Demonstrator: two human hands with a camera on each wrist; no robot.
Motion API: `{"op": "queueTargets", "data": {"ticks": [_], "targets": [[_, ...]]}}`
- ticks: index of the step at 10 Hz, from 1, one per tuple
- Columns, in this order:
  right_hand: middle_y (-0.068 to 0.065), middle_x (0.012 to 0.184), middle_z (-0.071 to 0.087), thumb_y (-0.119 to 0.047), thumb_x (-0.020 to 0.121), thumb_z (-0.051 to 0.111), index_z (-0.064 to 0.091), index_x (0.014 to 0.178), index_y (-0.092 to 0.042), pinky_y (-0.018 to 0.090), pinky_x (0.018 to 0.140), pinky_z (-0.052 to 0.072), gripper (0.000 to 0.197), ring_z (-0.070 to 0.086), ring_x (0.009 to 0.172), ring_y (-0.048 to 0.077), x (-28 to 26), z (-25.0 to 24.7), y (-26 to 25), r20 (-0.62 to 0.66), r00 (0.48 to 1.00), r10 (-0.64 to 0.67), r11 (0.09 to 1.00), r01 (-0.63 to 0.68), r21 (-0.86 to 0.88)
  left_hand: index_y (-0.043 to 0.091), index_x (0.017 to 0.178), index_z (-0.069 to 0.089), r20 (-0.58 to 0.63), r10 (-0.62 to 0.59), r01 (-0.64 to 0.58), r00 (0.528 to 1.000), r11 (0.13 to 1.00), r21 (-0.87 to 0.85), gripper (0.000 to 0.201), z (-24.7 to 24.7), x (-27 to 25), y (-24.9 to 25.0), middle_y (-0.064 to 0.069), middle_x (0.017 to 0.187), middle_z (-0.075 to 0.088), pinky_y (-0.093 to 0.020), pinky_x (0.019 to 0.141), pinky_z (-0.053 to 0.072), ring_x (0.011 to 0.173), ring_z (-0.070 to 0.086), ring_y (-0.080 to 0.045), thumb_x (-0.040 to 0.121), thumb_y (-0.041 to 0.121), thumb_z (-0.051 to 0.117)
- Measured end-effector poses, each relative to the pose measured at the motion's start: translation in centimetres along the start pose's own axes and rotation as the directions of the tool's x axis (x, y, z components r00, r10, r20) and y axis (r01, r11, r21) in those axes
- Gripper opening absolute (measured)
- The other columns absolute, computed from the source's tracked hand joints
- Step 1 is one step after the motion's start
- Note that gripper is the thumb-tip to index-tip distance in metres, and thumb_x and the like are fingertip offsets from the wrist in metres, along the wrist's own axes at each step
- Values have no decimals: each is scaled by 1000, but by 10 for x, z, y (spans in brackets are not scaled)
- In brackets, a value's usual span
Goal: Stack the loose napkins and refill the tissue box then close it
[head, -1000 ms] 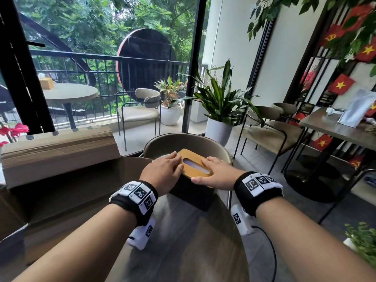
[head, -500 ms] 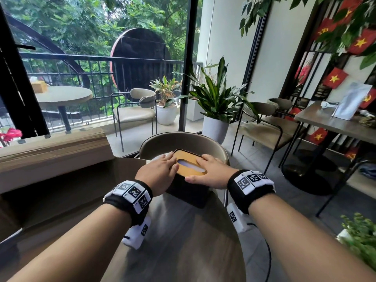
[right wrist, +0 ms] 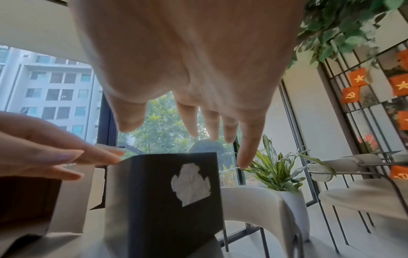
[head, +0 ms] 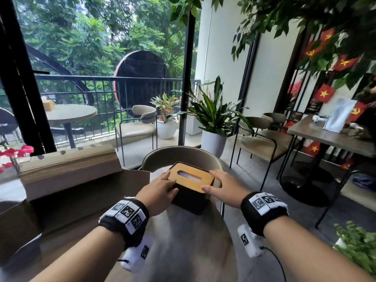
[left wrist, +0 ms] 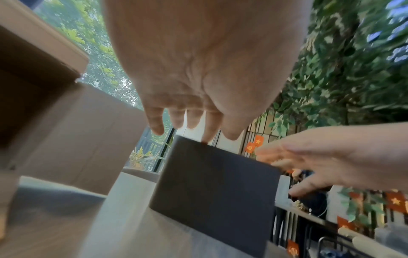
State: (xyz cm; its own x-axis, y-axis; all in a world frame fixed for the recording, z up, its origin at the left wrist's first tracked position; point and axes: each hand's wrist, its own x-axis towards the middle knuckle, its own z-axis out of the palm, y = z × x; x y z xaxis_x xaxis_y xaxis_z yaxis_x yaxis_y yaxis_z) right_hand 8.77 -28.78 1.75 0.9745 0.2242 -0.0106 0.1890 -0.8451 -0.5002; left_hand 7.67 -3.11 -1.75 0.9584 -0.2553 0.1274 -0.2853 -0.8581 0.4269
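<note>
Both forearms reach forward, bare, each with a black wristband carrying white marker tiles and a white camera unit hung under the wrist. Left hand palm down, fingers nearly straight and together, fingertips touching the top edge of the tissue box on its left side. Right hand palm down at the box's right side, fingers spread and relaxed, thumb out toward the near corner; real contact can't be told. Neither hand curls around anything. Wrists level, arms roughly parallel, hands either side of the box.
</note>
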Motion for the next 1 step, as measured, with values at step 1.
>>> {"op": "queueTargets", "data": {"ticks": [1], "targets": [[-4, 139, 68, -53, 94, 70, 66, 141, -23, 30, 108, 48, 56, 63, 127, 13, -36, -2, 24, -92, 995, 40, 995, -31, 97, 28, 130, 68, 81, 65, -61, 995, 997, -48, 37, -6, -36, 6, 5, 148, 56, -29, 112, 41, 142, 44, -6, 101, 46, 52]]}}
